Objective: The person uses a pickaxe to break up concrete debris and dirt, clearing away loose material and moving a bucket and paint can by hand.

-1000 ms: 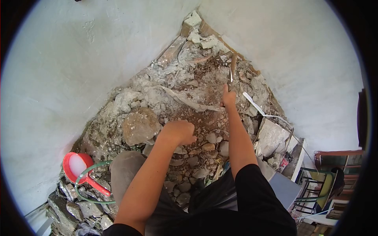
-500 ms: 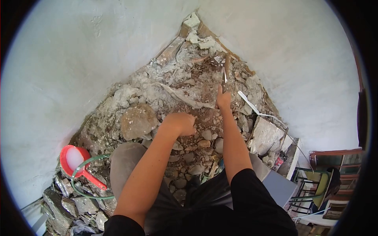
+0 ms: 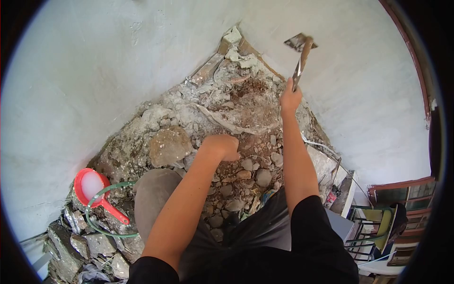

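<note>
My right hand (image 3: pixel 290 98) is wrapped round the handle of a small hoe (image 3: pixel 302 59), raised up and to the right in front of the white wall. The hoe's flat metal blade is at its far end, above the rubble. My left hand (image 3: pixel 223 146) is curled closed over the rubble heap (image 3: pixel 253 113); no object shows in it, though its palm side is hidden. Just beyond that hand, a pale strip (image 3: pixel 220 119) lies across the dirt. A large stone (image 3: pixel 170 146) sits to the left of my left hand.
On the left, a red long-handled dipper (image 3: pixel 92 189) and a green hoop (image 3: pixel 94 225) rest on broken stones. Pale walls meet at the far corner. A broken slab (image 3: pixel 319 163) lies at right, with a chair (image 3: pixel 376 227) beyond it.
My right hand has lifted the hoe from the rubble, up and to the right. My left hand stays curled in nearly the same place. The view has shifted slightly.
</note>
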A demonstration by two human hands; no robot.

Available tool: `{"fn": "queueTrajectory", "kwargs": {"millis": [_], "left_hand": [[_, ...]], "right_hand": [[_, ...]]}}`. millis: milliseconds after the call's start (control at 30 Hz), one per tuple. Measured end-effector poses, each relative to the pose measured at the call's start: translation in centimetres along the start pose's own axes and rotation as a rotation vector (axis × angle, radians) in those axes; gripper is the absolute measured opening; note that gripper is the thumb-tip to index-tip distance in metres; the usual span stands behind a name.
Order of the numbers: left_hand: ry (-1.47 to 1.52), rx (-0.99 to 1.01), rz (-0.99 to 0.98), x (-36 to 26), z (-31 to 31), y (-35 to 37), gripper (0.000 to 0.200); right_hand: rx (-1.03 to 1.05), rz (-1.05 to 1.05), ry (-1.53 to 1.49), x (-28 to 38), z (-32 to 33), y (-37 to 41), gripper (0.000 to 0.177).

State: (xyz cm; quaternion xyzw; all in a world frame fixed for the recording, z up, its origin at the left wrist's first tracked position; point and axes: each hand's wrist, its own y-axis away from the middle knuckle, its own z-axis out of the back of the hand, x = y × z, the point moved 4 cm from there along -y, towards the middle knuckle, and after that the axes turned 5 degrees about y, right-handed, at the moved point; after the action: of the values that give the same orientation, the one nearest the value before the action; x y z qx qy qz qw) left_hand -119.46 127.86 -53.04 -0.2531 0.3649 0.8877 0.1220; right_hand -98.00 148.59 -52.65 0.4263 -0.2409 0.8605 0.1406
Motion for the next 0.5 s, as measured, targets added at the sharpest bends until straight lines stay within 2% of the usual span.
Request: {"fn": "queueTrajectory", "kwargs": {"millis": [133, 200, 267, 300, 367, 433, 500], "left_hand": [[0.005, -0.078, -0.061, -0.1, -1.0, 0.1, 0.039], [0.007, -0.124, -0.064, -0.4, -0.7, 0.9, 0.039], [-0.012, -0.086, -0.050, -0.4, -0.5, 1.1, 0.039], [-0.021, -0.048, -0.037, -0.3, -0.7, 0.9, 0.039], [-0.022, -0.044, -0.029, -0.2, -0.9, 0.4, 0.039], [-0.024, -0.047, -0.016, 0.0, -1.1, 0.0, 0.039], [-0.026, -0.042, -0.032, -0.1, -1.3, -0.6, 0.039]], "right_hand": [[-0.183, 0.318, -0.247, 10.0, 4.0, -5.3, 0.039], [-0.303, 0.465, -0.273, 13.6, 5.4, -7.9, 0.035], [-0.410, 0.659, -0.315, 16.8, 6.6, -9.6, 0.030], [-0.414, 0.651, -0.309, 18.2, 7.6, -9.0, 0.030], [-0.206, 0.531, -0.612, 20.4, 7.9, -7.4, 0.029], [-0.143, 0.551, -0.676, 19.4, 7.2, -8.1, 0.028], [0.068, 0.432, -0.773, 16.2, 4.7, -9.0, 0.029]]}}
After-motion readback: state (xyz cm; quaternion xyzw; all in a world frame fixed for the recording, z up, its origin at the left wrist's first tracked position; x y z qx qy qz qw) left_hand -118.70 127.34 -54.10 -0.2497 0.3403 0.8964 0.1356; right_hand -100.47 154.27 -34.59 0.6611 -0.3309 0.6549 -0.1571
